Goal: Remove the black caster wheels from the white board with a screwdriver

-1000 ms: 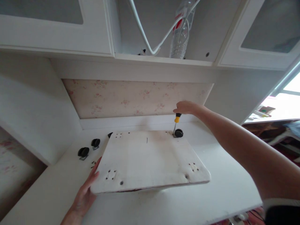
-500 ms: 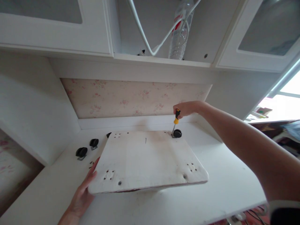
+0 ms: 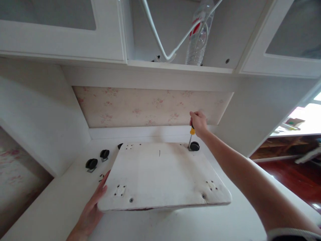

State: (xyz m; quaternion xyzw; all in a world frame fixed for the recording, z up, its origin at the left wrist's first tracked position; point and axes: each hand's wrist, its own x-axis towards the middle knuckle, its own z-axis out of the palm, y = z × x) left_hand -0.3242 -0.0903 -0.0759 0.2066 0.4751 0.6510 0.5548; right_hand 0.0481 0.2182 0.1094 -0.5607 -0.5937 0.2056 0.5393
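Observation:
A white board [image 3: 163, 177] with rounded corners lies on the desk, screw holes showing at its corners. My right hand [image 3: 199, 123] is closed around a screwdriver [image 3: 192, 131] with a yellow and black handle. Its shaft points down at the metal plate of a black caster wheel [image 3: 194, 146] at the board's far right corner; the tip's exact seat is too small to make out. My left hand [image 3: 91, 209] grips the board's left edge near the front corner, some fingers hidden beneath it.
Two loose caster wheels [image 3: 91, 164] and a few small screws [image 3: 101, 177] lie on the white desk [image 3: 62, 204] left of the board. Another black caster [image 3: 120, 146] shows at its far left corner. Overhead, a shelf [image 3: 175, 66] holds a plastic bottle [image 3: 198, 40]; a white cable [image 3: 156, 33] hangs before it.
My right hand has turned around the screwdriver handle and now sits higher over it, wrist lowered. My left hand keeps its hold on the board. The camera view has shifted slightly.

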